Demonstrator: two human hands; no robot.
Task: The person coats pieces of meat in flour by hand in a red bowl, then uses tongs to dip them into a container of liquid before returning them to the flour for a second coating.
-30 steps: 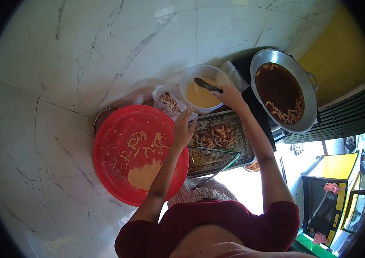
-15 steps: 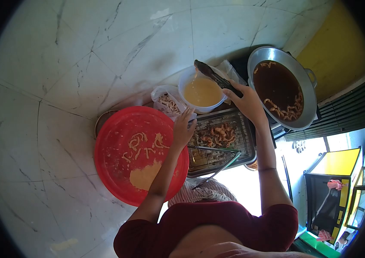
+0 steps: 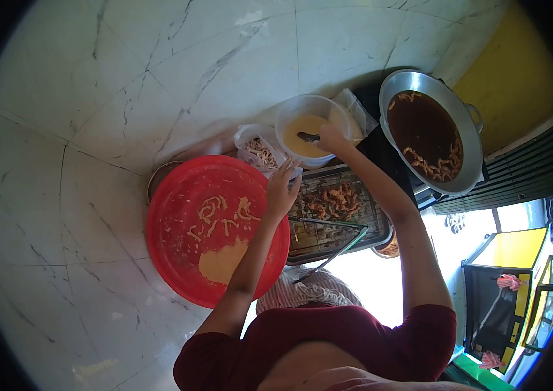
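My right hand (image 3: 333,139) is closed around black tongs (image 3: 308,137), whose end reaches down into a clear plastic tub (image 3: 282,112) of pale yellow batter (image 3: 302,126). My left hand (image 3: 280,191) hangs over the right rim of a red basin (image 3: 171,189), fingers stretched out and holding nothing. Inside the basin lie several coated strips (image 3: 211,210) beside a heap of pale flour (image 3: 221,262). A plastic bag (image 3: 258,144) with whitish strips is just beyond my left fingertips. Whether the tongs grip anything in the batter is hidden.
A wide metal pan (image 3: 399,79) of dark oil holds frying strips at the right. Browned fried pieces (image 3: 336,202) rest on a racked tray (image 3: 302,253), with long metal tongs (image 3: 335,255) lying across it. A tiled wall (image 3: 107,124) rises behind.
My right hand has lowered and swung left over the tub, bringing the tongs from above it down into the batter. My left hand stays nearly in place.
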